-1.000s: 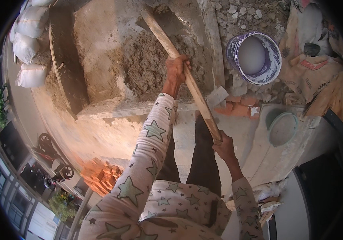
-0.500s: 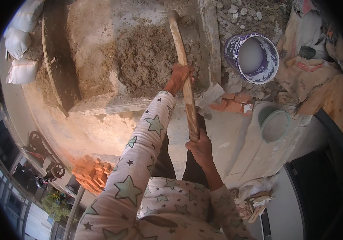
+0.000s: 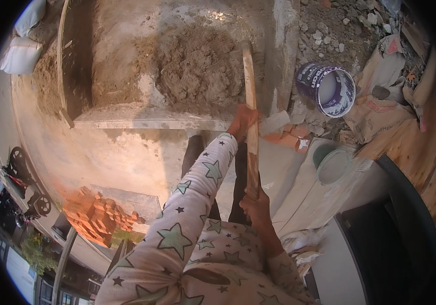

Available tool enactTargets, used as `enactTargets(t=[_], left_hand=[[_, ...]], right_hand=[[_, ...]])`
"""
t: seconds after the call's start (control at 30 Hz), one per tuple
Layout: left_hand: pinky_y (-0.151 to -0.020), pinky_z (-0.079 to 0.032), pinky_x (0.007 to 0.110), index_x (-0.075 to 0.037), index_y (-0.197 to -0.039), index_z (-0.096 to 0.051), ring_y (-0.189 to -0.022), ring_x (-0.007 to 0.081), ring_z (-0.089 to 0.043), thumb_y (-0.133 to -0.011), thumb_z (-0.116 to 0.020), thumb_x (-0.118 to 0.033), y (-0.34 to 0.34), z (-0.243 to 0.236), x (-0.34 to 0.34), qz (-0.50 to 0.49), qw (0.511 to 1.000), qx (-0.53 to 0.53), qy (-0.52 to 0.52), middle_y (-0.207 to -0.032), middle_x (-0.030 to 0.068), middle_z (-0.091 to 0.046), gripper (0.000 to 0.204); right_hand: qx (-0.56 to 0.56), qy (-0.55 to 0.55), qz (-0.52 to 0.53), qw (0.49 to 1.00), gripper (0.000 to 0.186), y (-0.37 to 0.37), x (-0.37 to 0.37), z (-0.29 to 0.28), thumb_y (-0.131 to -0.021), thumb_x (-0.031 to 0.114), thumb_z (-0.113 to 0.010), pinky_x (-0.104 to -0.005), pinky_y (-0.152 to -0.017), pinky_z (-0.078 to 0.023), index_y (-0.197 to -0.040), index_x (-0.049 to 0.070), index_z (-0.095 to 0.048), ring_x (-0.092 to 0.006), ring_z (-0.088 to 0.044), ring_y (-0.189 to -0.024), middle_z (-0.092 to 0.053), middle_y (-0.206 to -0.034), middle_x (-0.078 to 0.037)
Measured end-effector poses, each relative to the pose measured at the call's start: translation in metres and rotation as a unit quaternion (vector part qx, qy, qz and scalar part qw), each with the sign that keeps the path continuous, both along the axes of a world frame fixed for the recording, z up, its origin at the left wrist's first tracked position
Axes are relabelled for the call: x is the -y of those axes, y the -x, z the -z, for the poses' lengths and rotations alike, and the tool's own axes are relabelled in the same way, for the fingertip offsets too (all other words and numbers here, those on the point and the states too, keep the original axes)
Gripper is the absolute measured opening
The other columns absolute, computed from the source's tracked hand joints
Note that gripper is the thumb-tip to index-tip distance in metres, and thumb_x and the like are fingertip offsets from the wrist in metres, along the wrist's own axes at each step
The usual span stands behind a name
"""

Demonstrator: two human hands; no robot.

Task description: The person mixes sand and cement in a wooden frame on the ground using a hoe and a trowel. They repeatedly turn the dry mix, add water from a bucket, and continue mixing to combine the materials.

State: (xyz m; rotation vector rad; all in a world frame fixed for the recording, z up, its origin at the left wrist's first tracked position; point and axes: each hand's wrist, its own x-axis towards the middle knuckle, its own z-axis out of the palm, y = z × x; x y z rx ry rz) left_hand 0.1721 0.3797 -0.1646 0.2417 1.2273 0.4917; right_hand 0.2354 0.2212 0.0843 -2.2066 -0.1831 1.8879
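Observation:
Both hands grip the curved wooden handle of a hoe [image 3: 250, 86]. My left hand [image 3: 244, 122], arm stretched forward, is wrapped round the middle of the handle. Closer to my body, my right hand [image 3: 255, 205] closes round its lower end. The far end of the hoe rests at the right side of a heap of wet grey-brown mortar [image 3: 200, 66], and its blade cannot be made out. The heap lies in a shallow mixing trough [image 3: 152, 123] with low board-like edges.
A purple-and-white bucket [image 3: 307, 84] of cloudy liquid stands right of the trough, near rubble [image 3: 324, 30] and torn paper sacks [image 3: 380, 117]. Closer are broken bricks [image 3: 290, 136] and a green bucket [image 3: 324, 152]. Stacked bricks [image 3: 93, 213] lie left; white sacks [image 3: 22, 55] sit far left.
The hoe's far end has come nearer to me and rightward, with both hands still on the handle. My left hand has moved right and closer. The view has shifted slightly.

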Motion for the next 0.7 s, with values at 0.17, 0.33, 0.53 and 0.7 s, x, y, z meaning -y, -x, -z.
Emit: enactTargets(t=[0.17,0.33,0.53,0.7], left_hand=[[-0.045,-0.051,0.040,0.012,-0.076,-0.061,-0.052,0.0275,-0.063,-0.074,-0.068,-0.005,0.009,-0.020,0.005,-0.012,0.999,0.019,0.048,-0.064,0.0161,-0.061,0.019],[-0.045,-0.050,0.039,0.013,-0.082,-0.061,-0.054,0.0283,-0.063,-0.075,-0.066,-0.004,0.001,0.001,-0.009,0.031,0.994,-0.107,0.011,-0.071,0.0184,-0.063,0.019],[-0.039,-0.048,0.034,0.008,-0.090,-0.057,-0.047,0.0218,-0.058,-0.079,-0.068,-0.004,0.026,-0.061,-0.018,-0.028,0.990,-0.020,0.135,-0.068,0.0112,-0.058,0.020],[-0.048,-0.050,0.039,0.000,-0.090,-0.055,-0.053,0.0237,-0.060,-0.079,-0.075,-0.012,0.033,-0.091,-0.017,-0.129,0.967,0.111,0.191,-0.070,0.0103,-0.059,0.026]], right_hand=[[0.027,-0.009,-0.037,0.999,0.038,0.007,0.004,-0.018,-0.069,0.001,-0.068,-0.0244,-0.040,-0.038,-0.104,0.001,-0.053,-0.0075,-0.047,-0.049,-0.052,-0.067,0.000],[0.001,-0.016,-0.034,0.999,0.037,0.014,-0.033,-0.034,-0.072,0.003,-0.067,-0.0248,-0.042,-0.039,-0.106,0.002,-0.053,-0.0082,-0.048,-0.048,-0.052,-0.067,0.000],[0.001,-0.019,-0.094,0.995,0.031,0.023,-0.041,-0.067,-0.074,0.000,-0.065,-0.0242,-0.049,-0.042,-0.102,0.001,-0.052,-0.0089,-0.051,-0.057,-0.055,-0.074,-0.002],[0.052,-0.011,-0.249,0.967,0.042,-0.008,-0.051,-0.105,-0.068,0.006,-0.070,-0.0361,-0.071,-0.051,-0.106,-0.001,-0.054,-0.0247,-0.063,-0.074,-0.061,-0.081,-0.012]])
